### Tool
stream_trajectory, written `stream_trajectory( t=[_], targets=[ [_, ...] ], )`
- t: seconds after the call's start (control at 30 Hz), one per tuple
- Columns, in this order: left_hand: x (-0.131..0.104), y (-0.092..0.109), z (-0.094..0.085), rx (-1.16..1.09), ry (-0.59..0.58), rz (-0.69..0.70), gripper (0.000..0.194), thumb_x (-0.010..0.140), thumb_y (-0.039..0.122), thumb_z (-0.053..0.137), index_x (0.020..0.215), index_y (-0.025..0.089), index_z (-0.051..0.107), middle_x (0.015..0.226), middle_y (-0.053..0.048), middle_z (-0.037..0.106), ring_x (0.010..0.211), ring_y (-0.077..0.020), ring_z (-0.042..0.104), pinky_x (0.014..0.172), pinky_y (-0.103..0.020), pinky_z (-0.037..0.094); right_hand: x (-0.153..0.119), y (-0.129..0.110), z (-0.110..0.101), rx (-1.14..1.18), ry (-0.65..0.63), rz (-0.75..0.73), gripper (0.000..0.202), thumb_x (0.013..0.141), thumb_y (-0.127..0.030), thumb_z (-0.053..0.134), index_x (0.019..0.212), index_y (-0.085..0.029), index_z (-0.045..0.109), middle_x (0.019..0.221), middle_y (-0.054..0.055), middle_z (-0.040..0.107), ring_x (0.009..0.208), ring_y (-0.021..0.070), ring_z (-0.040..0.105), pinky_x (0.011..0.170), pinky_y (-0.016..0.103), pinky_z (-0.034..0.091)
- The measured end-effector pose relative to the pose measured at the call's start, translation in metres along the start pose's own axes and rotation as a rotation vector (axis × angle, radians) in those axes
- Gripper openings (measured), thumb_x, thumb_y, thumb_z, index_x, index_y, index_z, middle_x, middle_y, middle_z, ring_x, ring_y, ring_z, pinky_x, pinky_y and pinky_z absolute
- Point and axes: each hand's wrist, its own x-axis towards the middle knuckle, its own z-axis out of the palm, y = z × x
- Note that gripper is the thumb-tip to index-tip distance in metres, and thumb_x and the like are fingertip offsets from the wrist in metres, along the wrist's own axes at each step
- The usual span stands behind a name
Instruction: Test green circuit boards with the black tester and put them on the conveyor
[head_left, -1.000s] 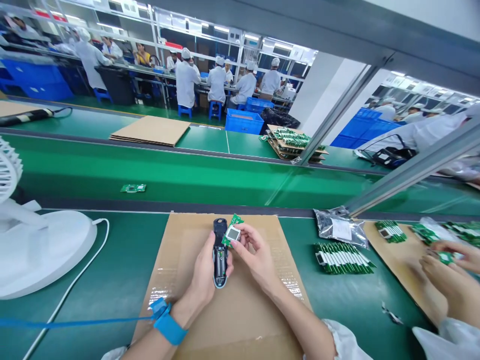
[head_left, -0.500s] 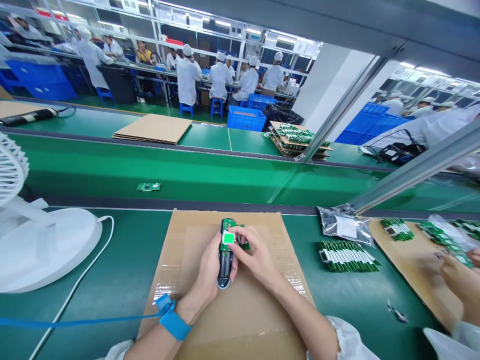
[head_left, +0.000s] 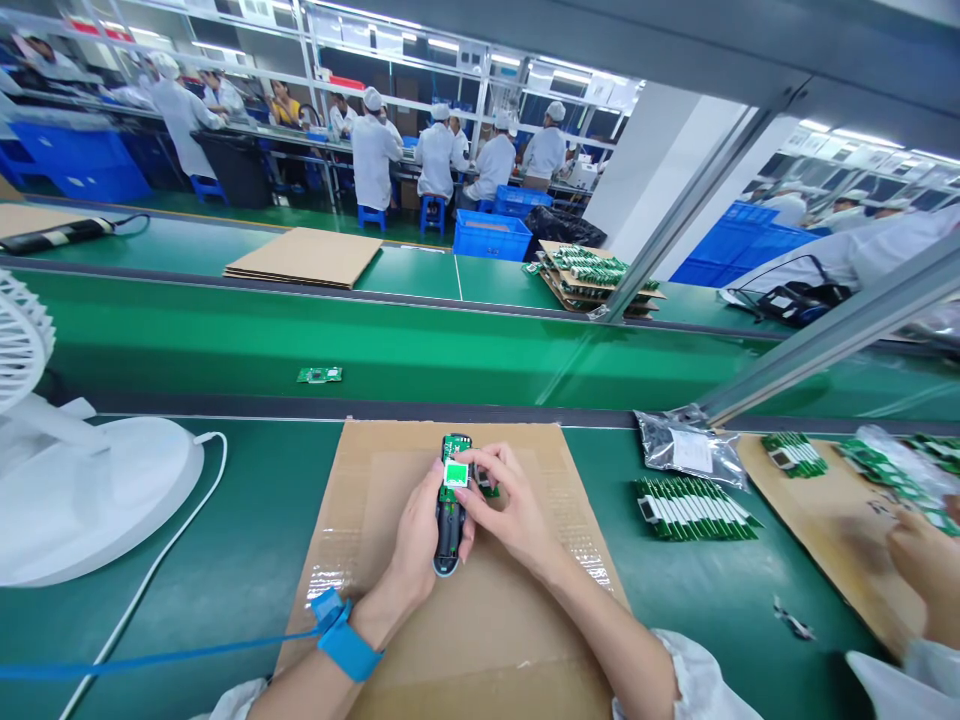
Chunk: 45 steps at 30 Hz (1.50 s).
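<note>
My left hand (head_left: pixel 414 530) is wrapped round a black handheld device housing (head_left: pixel 448 540), held upright along its length over the cardboard sheet. A green circuit board (head_left: pixel 455 444) lies in the upper half of the housing, with a small bright green screen (head_left: pixel 456 474) in a white frame on it. From the right, my right hand (head_left: pixel 514 505) pinches at the board, thumb and fingertips against the screen's right edge. Partly hidden behind these fingers is another green board piece (head_left: pixel 487 486); whether it is joined to the first I cannot tell. A blue wrist strap (head_left: pixel 350 645) circles my left wrist.
Under my hands lies a cardboard sheet (head_left: pixel 555 620). To the right are a row of circuit boards (head_left: pixel 697 510), a silver bag (head_left: pixel 690 450) and a co-worker's hand (head_left: pixel 926 560) by more boards. A white fan (head_left: pixel 105 490) stands left. One board (head_left: pixel 320 375) rests on the green belt (head_left: pixel 420 350).
The lone board on the belt has moved to the right. My right fingers have shifted slightly at the board, while the housing stays in place. The co-worker's hand has moved a little.
</note>
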Motion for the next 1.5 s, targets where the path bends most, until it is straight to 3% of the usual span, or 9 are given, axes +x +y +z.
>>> stream_trajectory(
  t=[1.13, 1.33, 1.4, 1.5],
  targets=[
    [-0.001, 0.001, 0.000, -0.029, -0.029, -0.006, 0.049, 0.087, 0.061, 0.040, 0.074, 0.017, 0.057, 0.045, 0.000, 0.053, 0.030, -0.0120, 0.045, 0.030, -0.021, 0.029, 0.001, -0.001, -0.001, 0.008, -0.035, -0.036, 0.028, 0.087, -0.025, 0.061, 0.114, -0.027, 0.061, 0.081, 0.000, 0.045, 0.075, 0.0159, 0.047, 0.068, 0.027, 0.040],
    [-0.001, -0.002, -0.001, 0.086, 0.022, 0.050, 0.049, 0.088, 0.062, 0.038, 0.074, 0.018, 0.056, 0.045, 0.001, 0.053, 0.031, -0.0117, 0.044, 0.032, -0.021, 0.031, 0.001, 0.001, -0.001, 0.009, -0.042, -0.018, 0.023, 0.088, -0.031, 0.061, 0.111, -0.027, 0.061, 0.076, -0.001, 0.046, 0.071, 0.0158, 0.046, 0.065, 0.027, 0.040],
    [0.000, -0.006, -0.002, 0.154, 0.056, 0.099, 0.047, 0.087, 0.060, 0.041, 0.080, 0.017, 0.058, 0.049, 0.001, 0.054, 0.036, -0.0117, 0.046, 0.037, -0.022, 0.036, 0.000, 0.004, 0.002, 0.025, -0.028, 0.033, 0.022, 0.089, -0.034, 0.059, 0.110, -0.026, 0.060, 0.075, -0.001, 0.048, 0.068, 0.0151, 0.048, 0.061, 0.027, 0.040],
    [0.002, -0.011, -0.005, 0.244, 0.038, 0.193, 0.047, 0.087, 0.058, 0.045, 0.104, 0.017, 0.061, 0.062, 0.001, 0.058, 0.049, -0.0122, 0.050, 0.048, -0.022, 0.042, -0.003, 0.007, 0.007, 0.074, 0.048, 0.131, 0.024, 0.087, -0.038, 0.060, 0.106, -0.024, 0.055, 0.071, -0.003, 0.050, 0.058, 0.0137, 0.049, 0.052, 0.025, 0.039]
  ],
)
